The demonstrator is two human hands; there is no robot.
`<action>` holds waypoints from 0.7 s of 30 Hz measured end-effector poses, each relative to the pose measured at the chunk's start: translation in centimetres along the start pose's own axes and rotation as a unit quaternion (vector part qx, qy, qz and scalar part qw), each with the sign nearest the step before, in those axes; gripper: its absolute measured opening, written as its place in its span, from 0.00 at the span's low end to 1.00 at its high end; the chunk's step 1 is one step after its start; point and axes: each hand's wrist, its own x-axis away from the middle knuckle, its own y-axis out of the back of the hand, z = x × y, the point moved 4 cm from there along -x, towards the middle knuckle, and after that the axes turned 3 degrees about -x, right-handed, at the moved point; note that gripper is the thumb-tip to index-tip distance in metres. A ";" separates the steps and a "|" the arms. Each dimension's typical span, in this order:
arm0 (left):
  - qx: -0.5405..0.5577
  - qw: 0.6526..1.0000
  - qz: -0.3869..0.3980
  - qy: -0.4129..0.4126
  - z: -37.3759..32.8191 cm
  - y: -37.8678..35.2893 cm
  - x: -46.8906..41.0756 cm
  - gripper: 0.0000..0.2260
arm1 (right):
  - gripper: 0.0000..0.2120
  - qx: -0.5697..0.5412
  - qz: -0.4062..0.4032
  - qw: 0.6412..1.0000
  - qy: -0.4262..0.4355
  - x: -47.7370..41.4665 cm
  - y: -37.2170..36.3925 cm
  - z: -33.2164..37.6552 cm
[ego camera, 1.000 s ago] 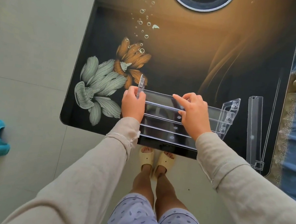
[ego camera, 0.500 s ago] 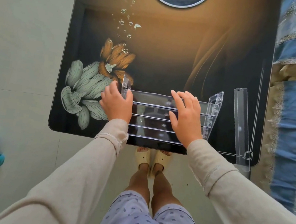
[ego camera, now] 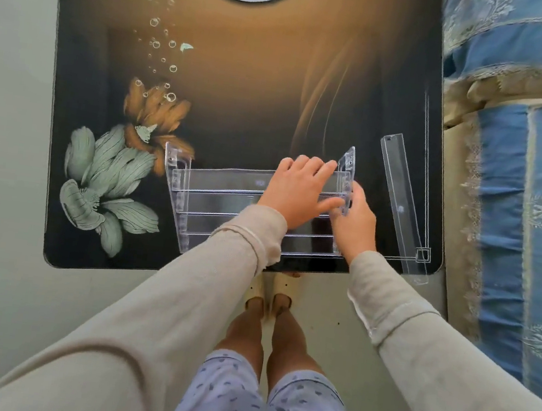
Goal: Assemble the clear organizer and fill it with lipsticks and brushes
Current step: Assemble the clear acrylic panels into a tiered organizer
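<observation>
- Organizer (ego camera: 224,206) lies lower centre of the frame at the near edge of the table (ego camera: 90,26), so you work straight over it.
- Your left hand (ego camera: 293,192) presses flat on the shelves, fingers spread, steadying them.
- Your right hand (ego camera: 353,223) pinches the right side panel (ego camera: 347,167), probably seating its slots; the thumb is hidden.
- Far right, a spare clear piece (ego camera: 397,201) waits apart, not yet fitted.

soft daylight, glossy tabletop (ego camera: 242,98) sheen, motion blur at right edge.
</observation>
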 end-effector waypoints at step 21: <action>0.002 1.000 -0.003 0.024 -1.2 -2.1 -0.5 0.17 | 0.19 0.071 -0.039 0.997 -0.007 -0.4 -0.6 -0.6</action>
